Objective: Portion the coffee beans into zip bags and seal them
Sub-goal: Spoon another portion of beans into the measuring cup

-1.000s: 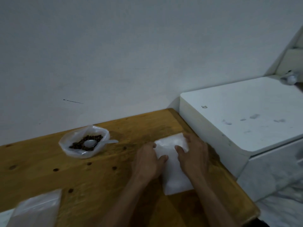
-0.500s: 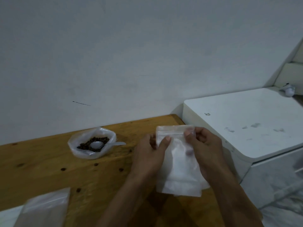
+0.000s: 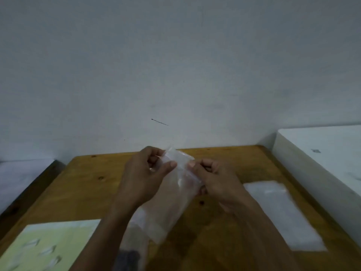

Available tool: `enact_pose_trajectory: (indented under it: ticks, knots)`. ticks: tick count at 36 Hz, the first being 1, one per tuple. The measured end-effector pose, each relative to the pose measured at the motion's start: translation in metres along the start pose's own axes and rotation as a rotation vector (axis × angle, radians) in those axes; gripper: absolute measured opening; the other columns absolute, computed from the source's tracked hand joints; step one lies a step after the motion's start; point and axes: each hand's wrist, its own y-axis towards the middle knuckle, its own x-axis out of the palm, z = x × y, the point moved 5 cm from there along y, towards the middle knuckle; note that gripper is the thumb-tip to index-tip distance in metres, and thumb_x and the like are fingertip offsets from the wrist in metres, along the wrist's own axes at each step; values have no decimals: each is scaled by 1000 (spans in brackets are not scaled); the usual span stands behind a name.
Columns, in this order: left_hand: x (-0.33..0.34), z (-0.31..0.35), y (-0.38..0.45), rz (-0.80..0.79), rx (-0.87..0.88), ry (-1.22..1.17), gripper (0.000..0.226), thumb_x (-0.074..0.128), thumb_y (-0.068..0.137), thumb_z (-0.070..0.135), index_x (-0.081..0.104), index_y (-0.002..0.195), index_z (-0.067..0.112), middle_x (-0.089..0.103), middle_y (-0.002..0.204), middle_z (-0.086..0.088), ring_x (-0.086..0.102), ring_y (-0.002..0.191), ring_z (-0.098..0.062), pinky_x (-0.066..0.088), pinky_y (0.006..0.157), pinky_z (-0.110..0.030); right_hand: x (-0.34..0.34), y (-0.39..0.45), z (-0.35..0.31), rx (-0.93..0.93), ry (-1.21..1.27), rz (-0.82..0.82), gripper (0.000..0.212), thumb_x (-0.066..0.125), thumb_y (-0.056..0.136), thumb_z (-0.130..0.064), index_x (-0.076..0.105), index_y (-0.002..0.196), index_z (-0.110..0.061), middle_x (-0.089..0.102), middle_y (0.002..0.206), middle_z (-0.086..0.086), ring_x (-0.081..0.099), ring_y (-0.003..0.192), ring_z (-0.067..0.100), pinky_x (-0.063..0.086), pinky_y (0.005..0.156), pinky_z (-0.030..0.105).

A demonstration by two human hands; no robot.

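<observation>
Desk: wooden desk (image 3: 84, 184) against a pale wall.
Zip bag: clear zip bag (image 3: 172, 194) held above the desk's middle.
Hands: left hand (image 3: 144, 178) and right hand (image 3: 218, 182) fingers pinch its top edge.

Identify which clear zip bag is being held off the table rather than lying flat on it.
It is the zip bag at centre, pinched near its top by the left hand and right hand. The other bag lies flat on the wooden table, to the right, untouched.
</observation>
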Motion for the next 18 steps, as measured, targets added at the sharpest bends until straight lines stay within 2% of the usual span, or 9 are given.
enact_pose_trajectory:
  ticks: [2, 4, 7, 8, 11, 15, 18]
  knots:
    - [-22, -6, -5, 245, 45, 196, 35, 79, 77, 46, 61, 100, 25, 60, 89, 9, 56, 83, -11, 47, 69, -27, 19, 8, 3, -8, 5, 22, 19, 61, 99, -23, 77, 93, -16, 78, 91, 2, 75, 82, 20, 59, 60, 31]
    - [-39, -4, -12, 376, 83, 239, 33, 74, 78, 52, 62, 88, 24, 58, 82, 9, 53, 77, -12, 45, 65, -29, 36, 14, 5, -46, -21, 43, 17, 61, 99, -25, 77, 96, -18, 77, 97, 2, 74, 88, 21, 62, 64, 36]
    - [-47, -15, -13, 300, -29, -4, 42, 68, 77, 63, 63, 72, 21, 61, 66, 5, 55, 61, -8, 43, 54, -22, 65, 19, 6, -78, 10, -5, 14, 63, 97, -23, 75, 100, -17, 76, 99, -1, 74, 92, 17, 60, 63, 32]
    - [-48, -20, -11, 260, -80, -122, 46, 68, 76, 64, 65, 71, 18, 62, 64, 0, 57, 59, -10, 46, 55, -27, 74, 20, 5, -86, 22, -33, 13, 63, 96, -21, 75, 100, -17, 77, 99, -1, 73, 93, 16, 59, 64, 30]
    - [-52, -32, -8, 224, -183, -331, 46, 72, 79, 56, 68, 74, 11, 67, 71, -7, 66, 72, -25, 57, 70, -48, 95, 22, 5, -108, 43, -109, 12, 64, 95, -15, 75, 100, -15, 77, 96, 0, 73, 91, 14, 60, 67, 30]
    - [-55, -49, -5, 166, -225, -452, 37, 72, 83, 43, 67, 76, 7, 66, 70, -4, 65, 74, -24, 58, 78, -56, 107, 28, 9, -92, 56, -160, 13, 69, 90, -21, 75, 100, -16, 77, 98, 0, 73, 95, 16, 63, 74, 36]
    - [-56, -55, -5, 155, -225, -483, 27, 71, 85, 40, 72, 75, 15, 70, 74, -7, 69, 80, -29, 58, 82, -57, 109, 34, 12, -65, 91, -170, 30, 72, 81, -33, 74, 104, -13, 77, 100, 2, 73, 96, 18, 63, 77, 40]
